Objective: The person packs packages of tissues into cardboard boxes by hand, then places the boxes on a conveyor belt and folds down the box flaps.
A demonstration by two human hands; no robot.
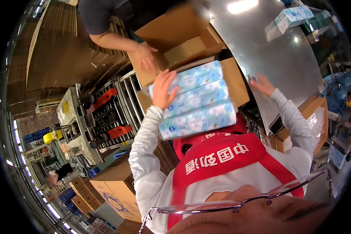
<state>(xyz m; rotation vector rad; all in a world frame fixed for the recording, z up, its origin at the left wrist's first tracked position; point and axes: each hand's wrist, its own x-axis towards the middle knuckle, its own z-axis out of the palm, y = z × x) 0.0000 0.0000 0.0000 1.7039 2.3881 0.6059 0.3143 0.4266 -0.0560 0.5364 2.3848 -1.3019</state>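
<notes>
Several blue-and-white floral tissue packs [197, 99] lie side by side in a block in front of my body, over an opened cardboard box whose brown flap [236, 84] sticks out on the right. My left hand [163, 89] lies on the left end of the block, fingers stretched out. Off to the right, my right hand [263, 85] is over the edge of the metal table [288, 66], fingers apart and holding nothing. How deep the packs sit in the box is hidden.
A second open carton [187, 46] stands just beyond. A co-worker's hand [144, 56] is at its left side, near my left hand. More tissue packs [292, 17] rest on the table at far right. A roller conveyor [130, 93] and stacked flat cardboard [54, 50] are on the left.
</notes>
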